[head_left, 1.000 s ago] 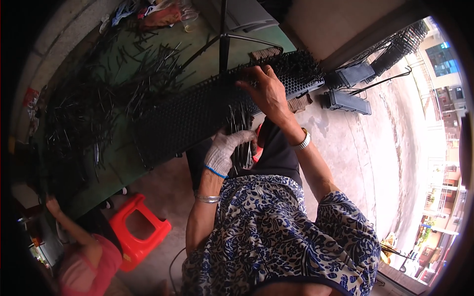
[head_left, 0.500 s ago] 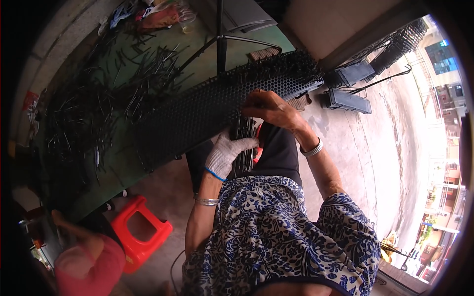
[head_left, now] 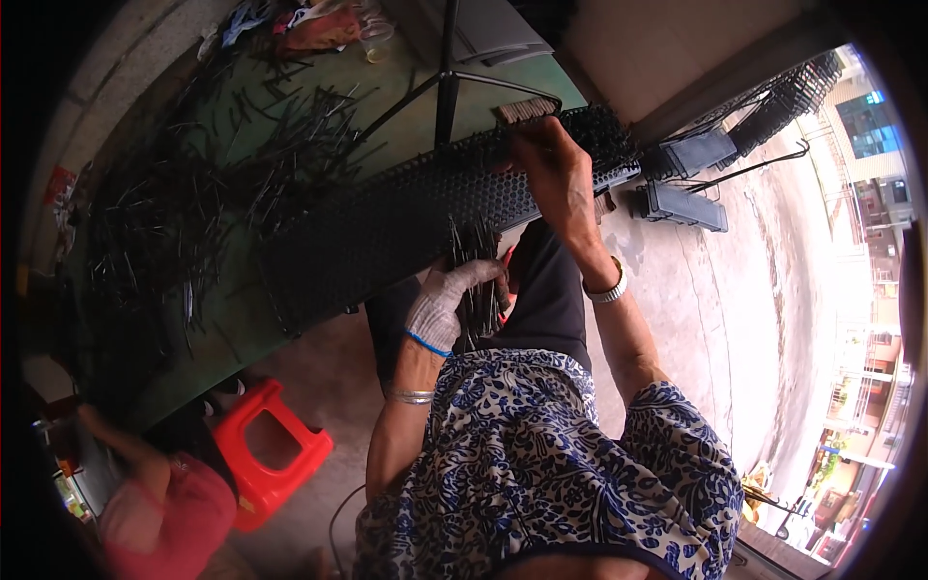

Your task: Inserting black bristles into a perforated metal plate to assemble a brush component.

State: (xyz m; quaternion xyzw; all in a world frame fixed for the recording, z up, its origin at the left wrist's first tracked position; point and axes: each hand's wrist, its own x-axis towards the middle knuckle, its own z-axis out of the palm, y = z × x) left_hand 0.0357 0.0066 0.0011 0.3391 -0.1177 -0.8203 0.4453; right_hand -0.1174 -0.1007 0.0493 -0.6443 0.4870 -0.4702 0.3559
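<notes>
The left hand (head_left: 447, 304), in a pale knitted glove with a blue cuff edge, closes around a bundle of slim black rods (head_left: 476, 290), its thumb laid across them; the bundle stands above the lap, close against the near edge of a black perforated panel (head_left: 387, 224), with the rods' upper ends fanning a little apart; the right hand (head_left: 556, 174) is bare, wrist bent, fingers drawn narrowly together at the far side of the panel; its fingertips lie in dark shade, so I cannot tell whether they pinch a rod; just beyond and beside that hand, a dense band of dark pieces (head_left: 599, 135) runs along the panel's far edge, while the nearer rows of holes show open.

The panel lies slantwise across a green tabletop (head_left: 396, 72), its near edge reaching out over the dark trousers (head_left: 546, 309); loose black rods (head_left: 155, 242) are strewn in a wide heap on the left of the table; a black metal stand (head_left: 446, 111) rises behind the panel, near a corrugated brown strip (head_left: 528, 109); two grey trays (head_left: 684, 207) are at the right, past the panel's end; at lower left are a red plastic stool (head_left: 317, 445) and a co-worker in a pink top (head_left: 193, 507).
</notes>
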